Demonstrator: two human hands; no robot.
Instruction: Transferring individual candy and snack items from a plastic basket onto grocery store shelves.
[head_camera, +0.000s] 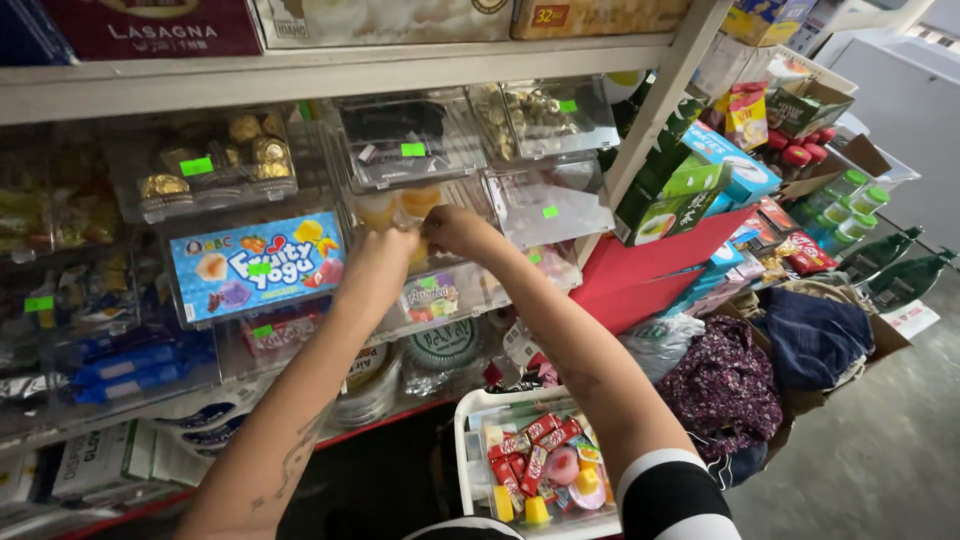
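Note:
Both my arms reach up to a shelf packed with sweets. My left hand (383, 248) and my right hand (456, 229) meet at the front of a clear plastic box (398, 206) that holds pale yellow and orange cups. The fingers of both hands are curled on its lower front edge, with the fingertips hidden behind the knuckles. Just above it sits another clear box (405, 140) with a green sticker. Below my right elbow a white basket (466, 418) holds red-wrapped bars and small colourful sweets.
A blue candy box (257, 265) lies left of my hands, with a clear box of gold-wrapped chocolates (215, 160) above it. To the right are a red flat box (650, 270), green-and-white cartons (680, 185) and a pile of clothes (722, 385). A white shelf board (330, 70) runs overhead.

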